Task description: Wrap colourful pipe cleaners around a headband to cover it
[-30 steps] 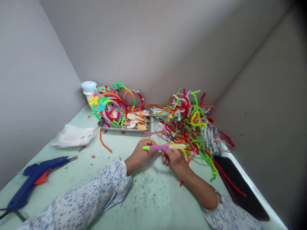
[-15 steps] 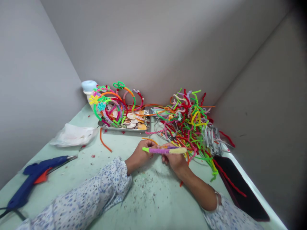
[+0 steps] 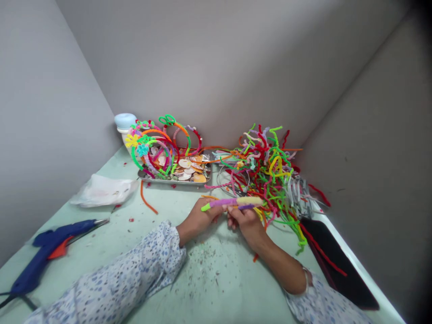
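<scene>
Both hands meet over the middle of the table. My left hand is closed around the green end of a headband wrapped in fuzzy pipe cleaner, with green, lilac and cream sections. My right hand pinches just under the band, by a purple and orange pipe cleaner; whether it grips the band too is hard to make out. Behind my right hand spreads a tangled heap of coloured pipe cleaners. Finished-looking fuzzy headbands with flowers and bows stand in a metal tray.
A blue glue gun lies at the left, near a white plastic bag. At the back left stands a white container with a light blue lid. A black flat device lies along the right edge. Grey walls enclose the table.
The headband has tilted, its cream end rising and swinging away from me. More of the purple pipe cleaner shows beneath it. My right fingers have shifted slightly along the band.
</scene>
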A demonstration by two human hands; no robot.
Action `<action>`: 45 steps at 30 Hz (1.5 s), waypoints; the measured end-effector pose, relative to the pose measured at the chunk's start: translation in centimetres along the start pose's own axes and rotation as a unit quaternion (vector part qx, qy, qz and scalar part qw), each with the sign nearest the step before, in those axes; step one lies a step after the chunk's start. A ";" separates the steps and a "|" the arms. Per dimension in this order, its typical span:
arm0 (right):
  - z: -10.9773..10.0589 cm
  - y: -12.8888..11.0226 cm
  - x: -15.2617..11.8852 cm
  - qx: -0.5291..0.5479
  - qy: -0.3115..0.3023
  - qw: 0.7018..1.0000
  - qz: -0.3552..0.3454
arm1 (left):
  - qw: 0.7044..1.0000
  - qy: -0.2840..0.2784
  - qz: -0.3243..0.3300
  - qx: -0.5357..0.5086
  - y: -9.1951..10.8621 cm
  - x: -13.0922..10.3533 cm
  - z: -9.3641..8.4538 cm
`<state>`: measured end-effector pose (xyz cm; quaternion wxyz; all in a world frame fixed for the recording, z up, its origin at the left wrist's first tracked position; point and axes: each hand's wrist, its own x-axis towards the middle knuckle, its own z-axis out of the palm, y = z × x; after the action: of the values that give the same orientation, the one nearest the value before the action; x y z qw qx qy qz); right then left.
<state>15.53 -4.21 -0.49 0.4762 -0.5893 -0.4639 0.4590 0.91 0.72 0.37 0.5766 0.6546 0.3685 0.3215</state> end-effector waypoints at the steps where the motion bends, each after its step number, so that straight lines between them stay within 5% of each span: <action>1: 0.1 -0.2 -0.1 0.003 0.003 1.000 0.007 | 1.000 0.005 0.004 0.005 0.0 -0.1 0.0; 23: 0.1 -0.1 -0.6 -0.055 0.011 0.998 0.025 | 1.000 0.015 -0.007 0.019 -0.1 0.2 0.0; 35: 0.2 -0.1 0.1 0.003 0.052 0.997 0.055 | 0.994 0.102 0.049 0.002 0.0 -0.6 0.9; 45: 0.2 0.1 0.0 -0.005 0.044 0.998 0.046 | 0.982 0.119 0.126 0.068 -0.4 -0.7 0.9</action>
<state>15.39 -4.17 -0.62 0.4713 -0.6319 -0.4174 0.4521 1.23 -0.33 -0.14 0.4372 0.6907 0.3698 0.4416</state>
